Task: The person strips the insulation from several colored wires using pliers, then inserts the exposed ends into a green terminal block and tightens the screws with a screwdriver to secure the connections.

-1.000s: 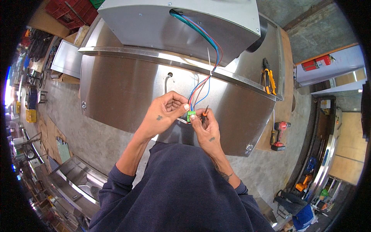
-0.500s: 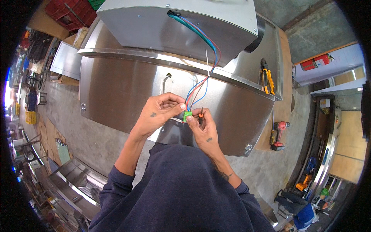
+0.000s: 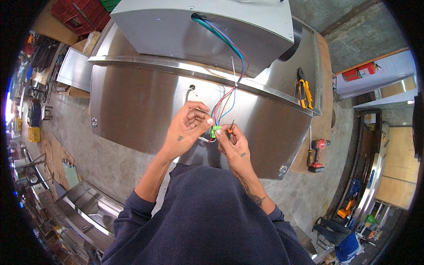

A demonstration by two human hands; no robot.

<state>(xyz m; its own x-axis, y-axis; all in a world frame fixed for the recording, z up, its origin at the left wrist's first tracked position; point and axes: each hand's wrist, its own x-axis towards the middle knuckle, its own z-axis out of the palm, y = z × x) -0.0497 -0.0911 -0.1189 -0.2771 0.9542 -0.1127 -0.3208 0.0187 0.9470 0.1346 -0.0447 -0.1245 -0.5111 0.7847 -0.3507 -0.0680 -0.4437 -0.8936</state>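
Red, blue and brown wires [image 3: 226, 94] run from a hole in the grey metal box [image 3: 190, 37] down to a small green terminal block connector [image 3: 214, 132]. My left hand [image 3: 181, 131] pinches the wires with thumb and index finger just where they enter the connector; its other fingers curl loosely. The connector itself is held between thumb and fingers of my right hand [image 3: 235, 146]. A small screwdriver [image 3: 230, 130] with an orange handle is tucked in those same right fingers, its shaft pointing away from me. Below the connector, a white cable with thin wires shows, partly hidden by my left hand.
Beneath my hands is a shiny steel panel [image 3: 132, 101] with a cable hole [image 3: 192, 87]. Yellow-handled pliers [image 3: 304, 90] lie at its right edge. A red cordless drill [image 3: 319, 154] and a screwdriver [image 3: 310, 156] lie further right. A white cable tie [image 3: 234, 70] sticks up from the wires.
The connector has turned slightly and its screw side shows more. My left hand has shifted a little to the right, still at the wires. The wire bundle has swung slightly left.
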